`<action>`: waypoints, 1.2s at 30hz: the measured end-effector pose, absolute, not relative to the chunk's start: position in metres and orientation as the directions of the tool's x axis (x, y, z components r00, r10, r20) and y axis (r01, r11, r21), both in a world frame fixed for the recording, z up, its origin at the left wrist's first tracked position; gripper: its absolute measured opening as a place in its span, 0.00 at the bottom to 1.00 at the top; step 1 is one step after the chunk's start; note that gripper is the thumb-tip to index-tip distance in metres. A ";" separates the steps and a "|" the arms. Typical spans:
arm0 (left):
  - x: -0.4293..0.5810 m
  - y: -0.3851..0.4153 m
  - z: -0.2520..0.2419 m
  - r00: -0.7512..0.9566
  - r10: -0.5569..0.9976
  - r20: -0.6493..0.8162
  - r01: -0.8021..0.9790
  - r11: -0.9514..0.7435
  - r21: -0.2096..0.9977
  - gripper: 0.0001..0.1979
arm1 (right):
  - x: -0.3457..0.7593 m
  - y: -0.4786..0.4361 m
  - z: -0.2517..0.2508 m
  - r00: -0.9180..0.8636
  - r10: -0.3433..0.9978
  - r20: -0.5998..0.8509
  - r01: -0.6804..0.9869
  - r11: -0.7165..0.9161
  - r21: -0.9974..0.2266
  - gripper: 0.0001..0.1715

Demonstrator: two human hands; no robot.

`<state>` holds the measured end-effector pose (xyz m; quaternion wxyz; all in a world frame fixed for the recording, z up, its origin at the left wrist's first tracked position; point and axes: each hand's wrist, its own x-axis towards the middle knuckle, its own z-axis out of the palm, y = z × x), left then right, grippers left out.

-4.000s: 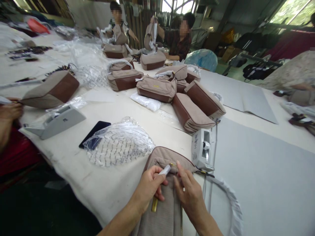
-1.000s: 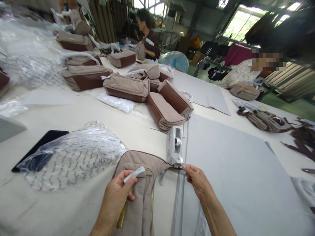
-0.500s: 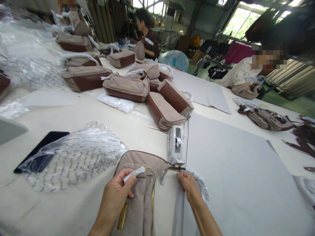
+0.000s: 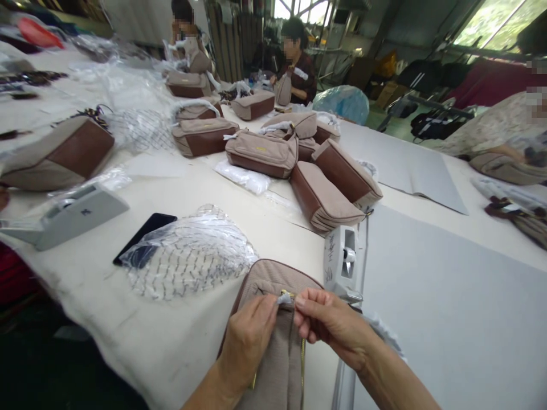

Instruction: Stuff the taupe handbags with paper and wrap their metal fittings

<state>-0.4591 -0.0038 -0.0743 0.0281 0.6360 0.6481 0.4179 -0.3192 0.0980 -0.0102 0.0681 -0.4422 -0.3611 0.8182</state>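
A beige ribbed handbag [image 4: 280, 364] with dark brown piping lies in front of me, its gold zipper [image 4: 303, 370] running down the right side. My left hand [image 4: 253, 330] is closed in a pinch on a zipper pull [image 4: 284, 299] wrapped in white material, near the top of the bag. Right beside it, my right hand [image 4: 327, 319] has thumb and forefinger pressed together at the gold end of the zipper; whatever they hold is too small to make out. A tape dispenser [image 4: 330, 256] stands just beyond my right hand.
A phone [image 4: 145, 236] lies partly under a printed plastic bag [image 4: 192, 259]. Another dispenser [image 4: 81, 213] stands at the left. Several finished-looking handbags [image 4: 262, 151] are grouped farther back. Grey sheets [image 4: 448, 296] cover the right side. Co-workers [image 4: 294, 74] sit around the table.
My right hand has moved from beside the dispenser to the zipper pull, meeting my left hand. The view has turned left, bringing the second dispenser and another bag into sight.
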 end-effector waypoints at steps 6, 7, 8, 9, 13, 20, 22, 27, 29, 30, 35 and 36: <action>-0.459 -0.003 -0.081 -0.220 0.777 0.589 0.870 -0.116 0.479 0.09 | -0.336 0.103 -0.029 -0.543 0.350 -0.763 0.301 -0.767 -0.566 0.23; -0.459 -0.003 -0.083 -0.205 0.762 0.614 0.883 -0.126 0.452 0.09 | -0.337 0.103 -0.029 -0.528 0.344 -0.776 0.314 -0.770 -0.555 0.22; -0.459 -0.003 -0.083 -0.186 0.745 0.641 0.893 -0.144 0.426 0.08 | -0.338 0.103 -0.029 -0.515 0.339 -0.787 0.326 -0.772 -0.546 0.22; -0.459 -0.003 -0.084 -0.161 0.732 0.662 0.900 -0.166 0.403 0.08 | -0.340 0.103 -0.029 -0.503 0.336 -0.796 0.337 -0.773 -0.538 0.20; -0.460 -0.002 -0.078 -0.090 0.722 0.686 0.910 -0.221 0.351 0.07 | -0.345 0.103 -0.025 -0.451 0.322 -0.832 0.392 -0.767 -0.509 0.10; -0.458 0.000 -0.076 -0.106 0.789 0.605 0.888 -0.199 0.415 0.06 | -0.354 0.105 -0.020 -0.348 0.313 -0.884 0.497 -0.738 -0.457 0.07; -0.458 0.000 -0.080 -0.113 0.804 0.584 0.878 -0.194 0.437 0.06 | -0.353 0.105 -0.019 -0.354 0.310 -0.882 0.507 -0.729 -0.460 0.06; -0.457 -0.001 -0.088 -0.126 0.823 0.554 0.864 -0.184 0.469 0.07 | -0.342 0.095 -0.018 -0.396 0.425 -0.814 0.459 -0.677 -0.576 0.03; -0.456 -0.002 -0.090 -0.135 0.835 0.534 0.858 -0.171 0.484 0.08 | -0.338 0.089 -0.018 -0.386 0.471 -0.794 0.421 -0.675 -0.605 0.11; -0.456 -0.002 -0.090 -0.143 0.841 0.521 0.853 -0.162 0.496 0.07 | -0.336 0.086 -0.018 -0.385 0.490 -0.782 0.399 -0.676 -0.620 0.14; -0.454 -0.006 -0.085 -0.237 0.882 0.408 0.764 -0.090 0.638 0.06 | -0.338 0.074 -0.023 -0.322 0.577 -0.751 0.321 -0.679 -0.660 0.22; -0.454 -0.007 -0.082 -0.262 0.897 0.355 0.724 -0.060 0.687 0.05 | -0.340 0.072 -0.024 -0.302 0.592 -0.747 0.314 -0.678 -0.664 0.23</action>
